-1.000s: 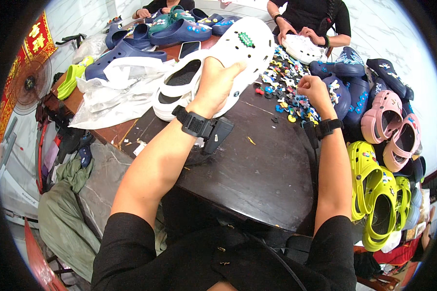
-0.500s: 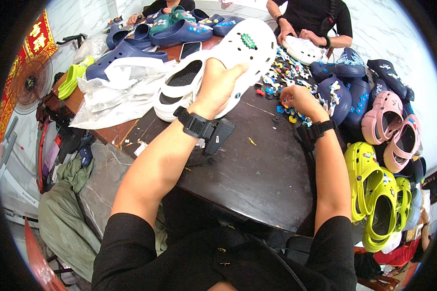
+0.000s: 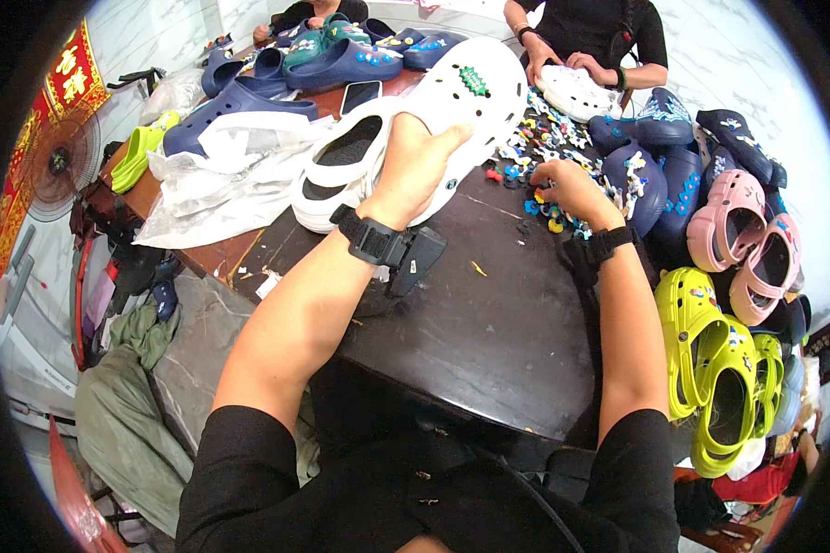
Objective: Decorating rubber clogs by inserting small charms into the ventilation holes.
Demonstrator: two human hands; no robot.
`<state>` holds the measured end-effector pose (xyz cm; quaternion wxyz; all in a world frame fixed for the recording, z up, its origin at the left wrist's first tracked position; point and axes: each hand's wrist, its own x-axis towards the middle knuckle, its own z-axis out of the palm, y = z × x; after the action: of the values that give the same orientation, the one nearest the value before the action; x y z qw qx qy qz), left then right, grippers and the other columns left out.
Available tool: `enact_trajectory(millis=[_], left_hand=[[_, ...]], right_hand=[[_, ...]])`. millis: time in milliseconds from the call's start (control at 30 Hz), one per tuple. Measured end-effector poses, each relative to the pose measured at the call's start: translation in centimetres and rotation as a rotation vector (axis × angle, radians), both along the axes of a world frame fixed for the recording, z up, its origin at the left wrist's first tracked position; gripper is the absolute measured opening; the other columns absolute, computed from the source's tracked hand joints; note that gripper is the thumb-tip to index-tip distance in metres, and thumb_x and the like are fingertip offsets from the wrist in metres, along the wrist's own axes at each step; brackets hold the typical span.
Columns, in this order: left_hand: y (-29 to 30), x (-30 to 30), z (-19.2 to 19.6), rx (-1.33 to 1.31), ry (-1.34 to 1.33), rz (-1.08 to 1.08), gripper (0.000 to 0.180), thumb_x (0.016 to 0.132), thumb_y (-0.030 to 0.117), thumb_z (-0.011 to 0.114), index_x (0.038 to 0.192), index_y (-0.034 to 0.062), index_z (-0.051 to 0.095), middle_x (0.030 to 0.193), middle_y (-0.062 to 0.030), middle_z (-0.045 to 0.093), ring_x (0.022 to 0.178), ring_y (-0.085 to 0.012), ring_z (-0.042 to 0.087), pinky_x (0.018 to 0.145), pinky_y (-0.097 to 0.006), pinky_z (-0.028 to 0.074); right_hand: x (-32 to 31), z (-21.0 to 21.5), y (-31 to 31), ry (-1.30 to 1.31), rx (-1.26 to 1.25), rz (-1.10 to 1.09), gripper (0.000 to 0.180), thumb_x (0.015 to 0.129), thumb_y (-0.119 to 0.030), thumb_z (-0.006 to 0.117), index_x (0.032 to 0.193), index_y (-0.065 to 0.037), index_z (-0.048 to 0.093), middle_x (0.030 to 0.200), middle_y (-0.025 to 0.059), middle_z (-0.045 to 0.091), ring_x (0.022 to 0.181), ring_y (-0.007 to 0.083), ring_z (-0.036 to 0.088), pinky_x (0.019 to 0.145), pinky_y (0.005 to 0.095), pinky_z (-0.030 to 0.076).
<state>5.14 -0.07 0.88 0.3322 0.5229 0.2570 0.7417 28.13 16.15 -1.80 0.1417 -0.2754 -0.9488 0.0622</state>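
white clog held up over a dark table

left hand [image 3: 413,168] gripping a white clog [image 3: 452,101] from below, lifted above the dark table [image 3: 470,323] – green charm [image 3: 473,80] on its toe. right hand [image 3: 567,187] lowered into a heap of small coloured charms [image 3: 549,147], fingers curled; cannot tell whether pinching one. second white clog [image 3: 341,161] just beside – yellow-green clogs [image 3: 710,369] at the right edge.

Only one view: head-worn fisheye, close above the dark round wooden table [image 3: 489,323], looking steeply down and forward. Own forearms entering from the lower edge, black-shirted torso at the bottom. Straight edges bending near the rim; far side of the scene along the upper frame.
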Motion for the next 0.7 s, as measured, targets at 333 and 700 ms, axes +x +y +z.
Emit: enact_trajectory(millis=[333,700], left_hand=[[-0.1,0.1,0.1,0.013,-0.006,0.018,0.035,0.085,-0.003,0.061,0.119,-0.0077,0.054,0.113,-0.0137,0.064,0.100,-0.0196,0.064,0.087,-0.031,0.052],[0.3,0.0,0.3,0.032,-0.042,0.061,0.032,0.082,-0.005,0.059,0.114,-0.0082,0.057,0.106,-0.0112,0.066,0.092,-0.0165,0.064,0.082,-0.029,0.052]], right_hand=[[0.0,1.7,-1.5,0.118,-0.009,-0.204,0.021,0.068,0.000,0.073,0.087,0.000,0.064,0.077,0.0104,0.065,0.075,0.0210,0.063,0.068,0.0328,0.049],[-0.4,3.9,-1.3,0.785,-0.749,-0.062,0.015,0.083,0.001,0.066,0.097,0.001,0.061,0.080,0.0046,0.065,0.069,0.0104,0.060,0.060,0.0224,0.046]])
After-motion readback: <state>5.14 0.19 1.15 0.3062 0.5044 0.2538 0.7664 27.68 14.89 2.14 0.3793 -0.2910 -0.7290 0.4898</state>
